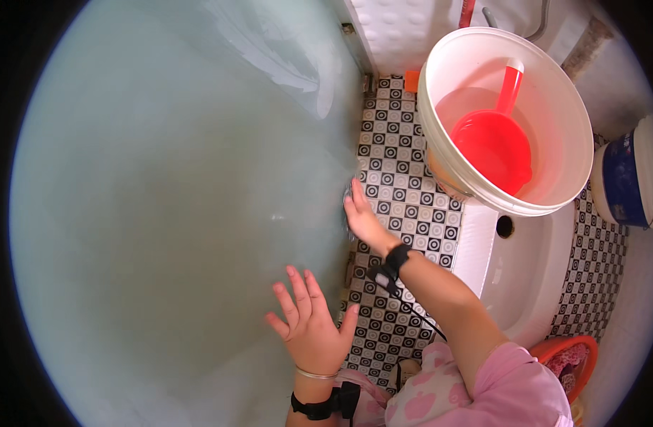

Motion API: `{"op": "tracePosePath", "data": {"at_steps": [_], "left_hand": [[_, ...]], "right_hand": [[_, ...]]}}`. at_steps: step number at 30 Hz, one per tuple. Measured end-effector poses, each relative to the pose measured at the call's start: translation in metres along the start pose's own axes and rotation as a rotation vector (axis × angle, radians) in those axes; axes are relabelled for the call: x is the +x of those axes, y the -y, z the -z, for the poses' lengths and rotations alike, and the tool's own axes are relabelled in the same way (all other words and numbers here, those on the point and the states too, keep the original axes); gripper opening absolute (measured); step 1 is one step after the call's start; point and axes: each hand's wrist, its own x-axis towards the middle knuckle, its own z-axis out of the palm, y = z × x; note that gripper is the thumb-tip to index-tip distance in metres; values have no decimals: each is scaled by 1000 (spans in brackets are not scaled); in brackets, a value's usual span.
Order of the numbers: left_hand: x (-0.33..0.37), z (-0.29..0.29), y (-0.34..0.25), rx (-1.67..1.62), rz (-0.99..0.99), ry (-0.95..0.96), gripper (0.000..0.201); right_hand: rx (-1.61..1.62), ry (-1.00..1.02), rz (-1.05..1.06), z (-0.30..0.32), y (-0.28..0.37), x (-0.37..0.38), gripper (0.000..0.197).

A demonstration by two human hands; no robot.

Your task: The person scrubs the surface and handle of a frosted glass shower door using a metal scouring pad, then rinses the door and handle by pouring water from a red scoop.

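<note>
A large greenish-grey frosted pane point(163, 178), seemingly a door, fills the left side of the view. My left hand point(314, 331) is held over its lower right part, fingers spread and palm toward the pane. Whether the palm touches it I cannot tell. At the pane's right edge, my right hand point(365, 222) has its fingers bent around a small, shiny grey thing point(348, 203). That thing is mostly hidden by the fingers and too unclear to name. Both wrists wear black straps, and a thin bracelet circles the left wrist.
Right of the pane lies a black-and-white patterned tile floor point(394, 313). A white bucket point(440, 53) holds a red dipper point(491, 146) in water. Beside it are a white squat toilet point(529, 277), a blue-and-white bucket point(622, 178) and an orange basin point(590, 356).
</note>
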Motion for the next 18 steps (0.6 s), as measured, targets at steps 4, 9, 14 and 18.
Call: {"op": "tracePosePath", "data": {"at_steps": [4, 9, 14, 18], "left_hand": [[-11, -2, 17, -51, 8, 12, 92], [-11, 0, 13, -105, -16, 15, 93], [-11, 2, 12, -104, -28, -4, 93], [-13, -1, 10, -48, -35, -34, 90]], "right_hand": [[-25, 17, 248, -31, 52, -65, 58], [-113, 75, 631, 4, 161, -51, 60], [-114, 56, 534, -5, 94, -53, 59], [-6, 45, 131, -22, 36, -81, 61]]}}
